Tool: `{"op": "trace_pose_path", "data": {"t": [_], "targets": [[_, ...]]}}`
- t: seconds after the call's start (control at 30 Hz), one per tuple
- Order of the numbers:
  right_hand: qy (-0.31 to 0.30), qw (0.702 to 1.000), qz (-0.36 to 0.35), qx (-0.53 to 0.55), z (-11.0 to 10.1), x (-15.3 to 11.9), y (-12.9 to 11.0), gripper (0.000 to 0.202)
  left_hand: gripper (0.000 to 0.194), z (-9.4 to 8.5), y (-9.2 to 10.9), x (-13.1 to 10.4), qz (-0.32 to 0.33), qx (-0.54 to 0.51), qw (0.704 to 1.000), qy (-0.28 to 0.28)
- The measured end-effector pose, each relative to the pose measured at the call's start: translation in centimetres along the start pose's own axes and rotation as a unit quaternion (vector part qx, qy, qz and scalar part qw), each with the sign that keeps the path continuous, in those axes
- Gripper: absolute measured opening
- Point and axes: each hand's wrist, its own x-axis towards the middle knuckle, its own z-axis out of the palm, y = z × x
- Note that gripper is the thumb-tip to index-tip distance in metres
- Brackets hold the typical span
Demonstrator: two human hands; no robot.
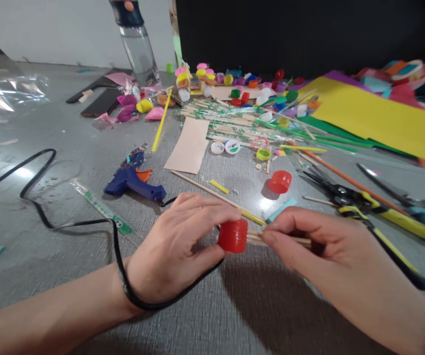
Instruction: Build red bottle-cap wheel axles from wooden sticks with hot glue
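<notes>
left fingers [216, 215] pinch a short, glossy red cylinder [233, 236]; right fingers [290, 220] grip pale wooden sticks [254, 237] at its end, toward the desk's [57, 256] near edge.

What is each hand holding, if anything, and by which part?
The left hand grips the red cap piece across its curved side; the right hand pinches thin wooden sticks partway along.
</notes>
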Motion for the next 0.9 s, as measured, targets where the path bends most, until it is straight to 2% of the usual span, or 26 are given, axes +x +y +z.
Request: {"op": "trace_pose_path", "data": {"t": [0.13,0.27,0.53,0.9], "targets": [[-0.035,0.999,0.015,0.017,-0.4,0.5,0.8,0.024,0.026,-0.2,-0.2,0.1,-0.032,0.048,0.998,-0.027],[-0.030,0.999,0.008,-0.010,-0.5,0.9,1.5,0.010,0.029,-0.3,-0.4,0.0,-0.064,0.070,0.994,-0.049],[0.001,0.981,-0.131,-0.142,-0.3,1.1,2.6,0.005,0.029,-0.1,-0.5,0.0,-0.079,0.072,0.992,-0.062],[0.001,0.940,-0.238,-0.246,-0.4,1.4,3.7,0.006,0.026,0.1,-0.5,0.2,-0.097,0.061,0.991,-0.062]]}}
